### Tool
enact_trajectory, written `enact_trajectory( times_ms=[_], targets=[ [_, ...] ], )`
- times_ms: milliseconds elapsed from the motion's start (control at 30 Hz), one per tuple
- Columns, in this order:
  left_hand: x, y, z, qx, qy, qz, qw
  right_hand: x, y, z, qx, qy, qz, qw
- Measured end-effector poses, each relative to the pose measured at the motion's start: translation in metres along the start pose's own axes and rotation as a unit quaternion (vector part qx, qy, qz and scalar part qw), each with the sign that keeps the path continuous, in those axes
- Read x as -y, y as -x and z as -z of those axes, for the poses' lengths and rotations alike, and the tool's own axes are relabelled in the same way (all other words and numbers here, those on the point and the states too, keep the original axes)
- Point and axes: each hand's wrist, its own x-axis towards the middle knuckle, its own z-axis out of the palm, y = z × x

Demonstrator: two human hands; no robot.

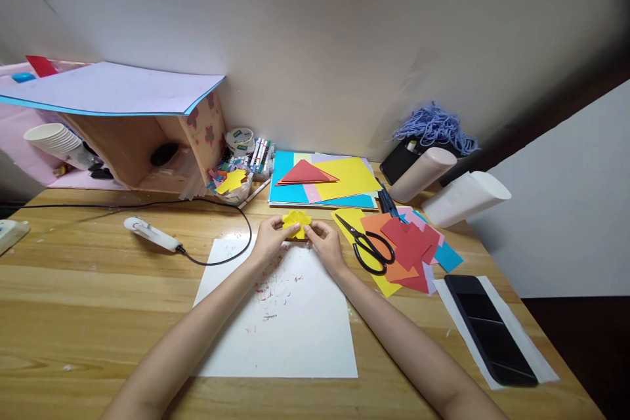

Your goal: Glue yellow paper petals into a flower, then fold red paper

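From my remote seat, I see the left hand (272, 236) and right hand (325, 243), fingers (289, 231) pinching a yellow paper flower (296, 218) (scissors (359, 237) lie to the right).

The paper flower (296, 219) is yellow, the sheet (305, 341) white with mostly red flecks (262, 291).

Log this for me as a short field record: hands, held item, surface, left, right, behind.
Left hand: pinching held item
Right hand: pinching held item
Held item: yellow flower-shaped paper
Surface: wooden table; white sheet with coloured specks
Left: white corded device
Right: black-handled scissors on coloured paper pieces
Behind: red paper triangle on stacked coloured sheets
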Motion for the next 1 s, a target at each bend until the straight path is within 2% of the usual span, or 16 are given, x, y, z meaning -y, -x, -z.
enact_trajectory(
  times_ms=[200, 367, 433, 567, 667, 733, 867, 933, 1000],
  targets=[
    [-0.004, 0.001, 0.001, 0.019, -0.027, 0.031, 0.999, -0.001, -0.001, 0.001, -0.014, -0.004, 0.016, 1.000],
    [-0.006, 0.000, 0.002, 0.058, -0.030, 0.038, 0.997, -0.003, -0.001, 0.001, -0.018, 0.000, 0.029, 0.999],
    [-0.006, -0.002, 0.002, 0.049, -0.027, 0.042, 0.998, -0.004, 0.000, -0.001, -0.028, -0.003, 0.029, 0.999],
    [-0.002, -0.007, 0.004, -0.005, 0.001, 0.036, 0.999, 0.000, -0.004, 0.005, -0.066, 0.021, 0.040, 0.997],
    [0.004, -0.008, 0.006, -0.045, -0.006, -0.004, 0.999, 0.008, -0.027, 0.029, -0.122, 0.096, 0.057, 0.986],
    [0.006, -0.007, 0.007, -0.059, -0.038, -0.028, 0.997, 0.013, -0.051, 0.054, -0.174, 0.140, 0.060, 0.973],
    [0.009, -0.004, 0.006, -0.088, -0.095, -0.070, 0.989, 0.017, -0.094, 0.105, -0.214, 0.186, 0.063, 0.957],
    [0.010, -0.004, 0.007, -0.090, -0.118, -0.086, 0.985, 0.018, -0.104, 0.120, -0.225, 0.224, 0.071, 0.946],
    [0.011, -0.005, 0.007, -0.081, -0.126, -0.094, 0.984, 0.021, -0.107, 0.124, -0.248, 0.257, 0.089, 0.930]
  ],
)
